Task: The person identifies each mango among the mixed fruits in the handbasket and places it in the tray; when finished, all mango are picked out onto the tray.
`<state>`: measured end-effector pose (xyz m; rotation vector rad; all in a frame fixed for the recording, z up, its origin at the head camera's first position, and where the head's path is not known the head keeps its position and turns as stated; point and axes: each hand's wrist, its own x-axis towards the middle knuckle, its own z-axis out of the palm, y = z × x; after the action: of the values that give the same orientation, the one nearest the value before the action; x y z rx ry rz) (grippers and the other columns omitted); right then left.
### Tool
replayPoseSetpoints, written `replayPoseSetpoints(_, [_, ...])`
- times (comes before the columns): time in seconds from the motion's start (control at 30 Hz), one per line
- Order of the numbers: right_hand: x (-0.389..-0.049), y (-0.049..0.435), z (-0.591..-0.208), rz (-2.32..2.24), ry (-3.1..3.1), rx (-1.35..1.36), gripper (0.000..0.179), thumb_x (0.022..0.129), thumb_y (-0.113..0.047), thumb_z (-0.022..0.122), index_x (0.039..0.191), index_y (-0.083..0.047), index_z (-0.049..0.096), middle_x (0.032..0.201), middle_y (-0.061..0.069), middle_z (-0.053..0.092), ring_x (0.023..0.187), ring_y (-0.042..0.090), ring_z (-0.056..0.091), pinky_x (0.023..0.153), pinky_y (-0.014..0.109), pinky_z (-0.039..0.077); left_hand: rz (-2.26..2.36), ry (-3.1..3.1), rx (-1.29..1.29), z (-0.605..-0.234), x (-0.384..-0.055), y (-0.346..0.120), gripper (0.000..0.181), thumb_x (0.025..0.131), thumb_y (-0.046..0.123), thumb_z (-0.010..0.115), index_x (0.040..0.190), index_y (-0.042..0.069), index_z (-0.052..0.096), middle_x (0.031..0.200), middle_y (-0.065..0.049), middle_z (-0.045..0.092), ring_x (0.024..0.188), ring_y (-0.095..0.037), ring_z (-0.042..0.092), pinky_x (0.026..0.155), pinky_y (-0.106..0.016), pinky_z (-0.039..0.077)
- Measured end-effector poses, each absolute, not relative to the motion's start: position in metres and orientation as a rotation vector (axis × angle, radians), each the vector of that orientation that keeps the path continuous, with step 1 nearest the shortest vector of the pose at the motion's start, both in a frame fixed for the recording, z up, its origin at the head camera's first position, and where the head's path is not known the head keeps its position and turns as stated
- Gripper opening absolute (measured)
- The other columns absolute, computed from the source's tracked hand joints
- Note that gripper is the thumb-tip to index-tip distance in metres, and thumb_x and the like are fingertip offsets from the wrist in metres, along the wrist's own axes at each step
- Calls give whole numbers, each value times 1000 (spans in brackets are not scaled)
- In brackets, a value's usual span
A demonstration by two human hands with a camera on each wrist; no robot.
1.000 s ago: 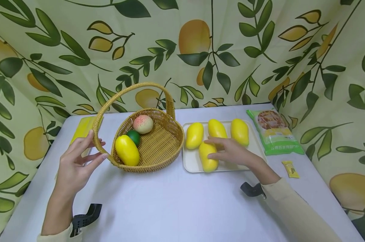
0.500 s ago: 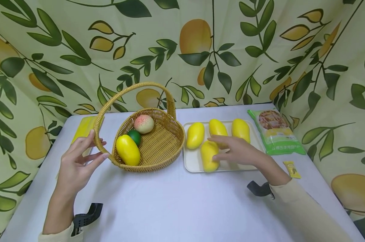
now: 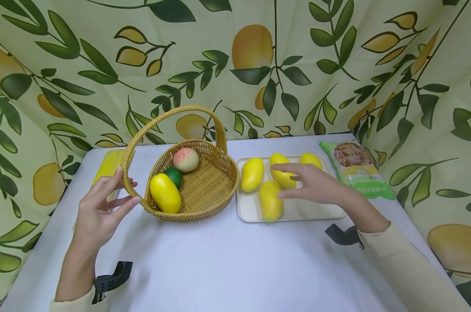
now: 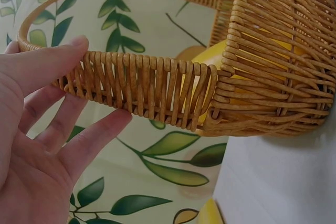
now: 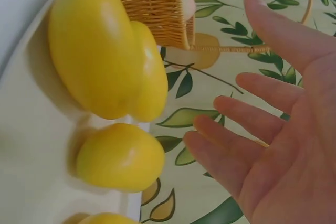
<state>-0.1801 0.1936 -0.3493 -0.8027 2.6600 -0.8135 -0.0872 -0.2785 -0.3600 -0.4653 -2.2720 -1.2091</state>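
My left hand holds the side of a wicker basket's arched handle between thumb and fingers. Inside the basket lie a mango, a dark green fruit and a pinkish peach. To its right, several mangoes rest on a white tray; the front mango is nearest my right hand. That hand hovers over the tray, fingers extended and thumb apart. Nothing is in its grasp in the right wrist view, where the mangoes sit clear of the fingertips.
A green food bag lies right of the tray. Some flat yellow item is behind my left hand. A leaf-patterned cloth hangs behind the white table.
My right hand has moved up and to the right, off the front mango, which stays on the tray. It now covers part of the right mango. The left hand and basket keep their place.
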Motion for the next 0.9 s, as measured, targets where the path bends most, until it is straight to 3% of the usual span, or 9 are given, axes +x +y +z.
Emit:
replayPoseSetpoints(0.3, [-186, 177, -339, -812, 2624, -849, 78, 88, -42, 79, 153, -16, 47, 161, 7, 46, 153, 37, 38, 119, 62, 40, -1224, -2271, -477, -357, -86, -279, 89, 71, -27, 75, 150, 3, 47, 117, 20, 61, 109, 1, 65, 80, -8, 57])
replayPoseSetpoints(0.6, [-196, 153, -332, -791, 2572, -916, 78, 87, -46, 79, 154, -23, 47, 160, 1, 46, 148, 32, 46, 115, 58, 47, -1239, -2298, -443, -358, -86, -280, 91, 70, -30, 74, 150, 3, 46, 118, 22, 60, 109, 3, 64, 81, -8, 57])
replayPoseSetpoints(0.9, [-203, 122, -327, -834, 2474, -1010, 75, 88, -49, 78, 153, -25, 48, 160, -3, 47, 150, 26, 43, 120, 55, 42, -1242, -2293, -447, -358, -87, -280, 91, 70, -30, 73, 150, 4, 46, 117, 22, 60, 109, 2, 65, 81, -8, 57])
